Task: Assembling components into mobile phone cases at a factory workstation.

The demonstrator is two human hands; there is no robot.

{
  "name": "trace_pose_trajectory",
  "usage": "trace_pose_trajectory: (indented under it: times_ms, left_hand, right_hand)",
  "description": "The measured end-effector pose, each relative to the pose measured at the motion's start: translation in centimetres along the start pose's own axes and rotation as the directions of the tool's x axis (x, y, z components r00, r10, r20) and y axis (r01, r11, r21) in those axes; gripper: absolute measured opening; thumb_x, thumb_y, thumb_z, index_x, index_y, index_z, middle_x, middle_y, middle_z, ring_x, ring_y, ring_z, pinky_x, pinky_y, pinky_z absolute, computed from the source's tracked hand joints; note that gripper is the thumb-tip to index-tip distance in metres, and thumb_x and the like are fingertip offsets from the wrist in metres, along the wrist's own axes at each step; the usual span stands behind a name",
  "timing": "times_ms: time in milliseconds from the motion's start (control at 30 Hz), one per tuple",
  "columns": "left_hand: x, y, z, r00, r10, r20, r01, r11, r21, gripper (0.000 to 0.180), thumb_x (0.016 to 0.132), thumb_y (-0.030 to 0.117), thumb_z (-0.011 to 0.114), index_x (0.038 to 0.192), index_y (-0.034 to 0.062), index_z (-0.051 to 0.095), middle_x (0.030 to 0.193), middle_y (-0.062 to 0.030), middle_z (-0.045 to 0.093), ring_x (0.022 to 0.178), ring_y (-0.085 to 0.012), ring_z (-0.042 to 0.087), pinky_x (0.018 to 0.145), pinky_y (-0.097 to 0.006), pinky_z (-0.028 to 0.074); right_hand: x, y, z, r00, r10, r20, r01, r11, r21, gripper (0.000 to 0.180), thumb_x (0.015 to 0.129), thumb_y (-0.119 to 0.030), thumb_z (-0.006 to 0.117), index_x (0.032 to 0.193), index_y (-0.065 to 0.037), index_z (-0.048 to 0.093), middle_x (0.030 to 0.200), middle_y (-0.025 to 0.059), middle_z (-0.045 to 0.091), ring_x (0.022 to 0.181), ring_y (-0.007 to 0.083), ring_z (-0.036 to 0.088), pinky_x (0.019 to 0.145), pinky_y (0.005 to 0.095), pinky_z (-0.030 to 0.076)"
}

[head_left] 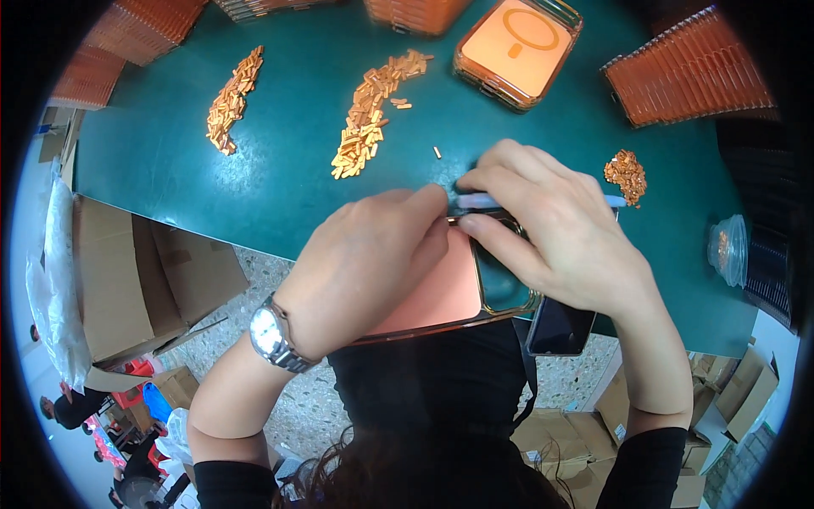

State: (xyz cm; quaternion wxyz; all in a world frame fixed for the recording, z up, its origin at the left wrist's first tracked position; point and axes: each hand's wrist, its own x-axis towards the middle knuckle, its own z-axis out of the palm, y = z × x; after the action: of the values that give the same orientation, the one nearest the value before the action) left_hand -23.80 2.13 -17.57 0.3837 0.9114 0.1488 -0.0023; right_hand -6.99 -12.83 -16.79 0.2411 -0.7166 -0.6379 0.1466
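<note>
A phone case [441,288] with a salmon-pink back, a gold-edged dark rim and a large camera opening lies tilted at the table's near edge. My left hand [365,254] is closed on its upper rim, with thumb and forefinger pinched near the camera opening. In my right hand [551,220] is a slim light-blue pen-like tool [480,201]; its tail end shows past the knuckles. The right thumb rests by the same rim, close to the left fingertips. Whatever small part may sit between the fingertips is hidden.
Small gold pieces lie in two long piles [360,119] [233,102], with one loose piece [437,153] nearer. Tiny amber parts [626,176] are heaped at right beside a clear tub [727,250]. Stacked cases [691,72] line the far side. A dark phone [561,329] lies by the near edge.
</note>
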Motion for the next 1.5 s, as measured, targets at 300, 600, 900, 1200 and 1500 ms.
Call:
trace_pose_trajectory:
  times_ms: [300, 600, 900, 1200, 1500]
  left_hand:
    - [-0.5, -0.1, 0.5, 1.0, 0.024, -0.019, -0.023, 0.999, 0.043, 0.009, 0.1, 0.01, 0.064, 0.101, 0.0016, 0.061, 0.09, -0.0199, 0.067, 0.081, -0.0431, 0.067, 0.07, -0.048, 0.054]
    - [-1.0, -0.2, 0.8, 0.998, -0.002, -0.065, 0.004, 0.999, 0.032, 0.009, 0.1, 0.01, 0.066, 0.102, 0.0021, 0.061, 0.09, -0.019, 0.069, 0.081, -0.0418, 0.068, 0.068, -0.047, 0.054]
    - [-4.6, 0.1, -0.5, 0.952, 0.13, -0.276, -0.078, 0.978, 0.194, 0.021, 0.093, 0.01, 0.08, 0.103, 0.0024, 0.064, 0.088, -0.0133, 0.07, 0.076, -0.0319, 0.07, 0.065, -0.04, 0.054]
    - [-7.0, -0.6, -1.3, 0.815, 0.384, -0.434, -0.267, 0.913, 0.307, 0.044, 0.075, 0.002, 0.094, 0.106, 0.0049, 0.063, 0.092, -0.0116, 0.071, 0.077, -0.0288, 0.068, 0.064, -0.037, 0.052]
    - [-6.9, -0.2, -2.2, 0.877, 0.346, -0.333, -0.234, 0.914, 0.332, 0.031, 0.087, 0.005, 0.084, 0.113, 0.0027, 0.066, 0.092, -0.012, 0.07, 0.075, -0.0303, 0.067, 0.063, -0.039, 0.052]
  right_hand:
    - [-0.6, -2.0, 1.0, 0.995, -0.071, 0.063, 0.088, 0.944, -0.319, 0.019, 0.086, -0.01, 0.076, 0.103, 0.0, 0.076, 0.097, 0.0045, 0.065, 0.086, 0.0225, 0.061, 0.065, 0.0342, 0.055]
    - [-0.3, -2.8, 1.3, 1.0, -0.006, 0.011, 0.009, 0.945, -0.327, 0.016, 0.087, -0.009, 0.076, 0.101, -0.001, 0.076, 0.094, 0.0047, 0.064, 0.082, 0.0228, 0.062, 0.064, 0.0355, 0.054]
    - [3.8, -0.8, 1.5, 0.966, 0.229, -0.122, -0.238, 0.969, -0.065, 0.019, 0.096, -0.015, 0.074, 0.104, 0.001, 0.073, 0.099, 0.0179, 0.068, 0.088, 0.0375, 0.07, 0.078, 0.0439, 0.055]
    - [4.7, -0.6, 2.5, 0.974, 0.206, -0.088, -0.219, 0.961, -0.168, 0.011, 0.094, -0.008, 0.071, 0.102, 0.0, 0.069, 0.098, 0.017, 0.065, 0.09, 0.0399, 0.069, 0.078, 0.0477, 0.055]
    - [1.8, -1.5, -0.5, 0.917, -0.287, -0.279, 0.274, 0.958, -0.084, 0.019, 0.081, 0.0, 0.08, 0.097, 0.0, 0.068, 0.095, 0.0131, 0.068, 0.077, 0.028, 0.067, 0.064, 0.0355, 0.052]
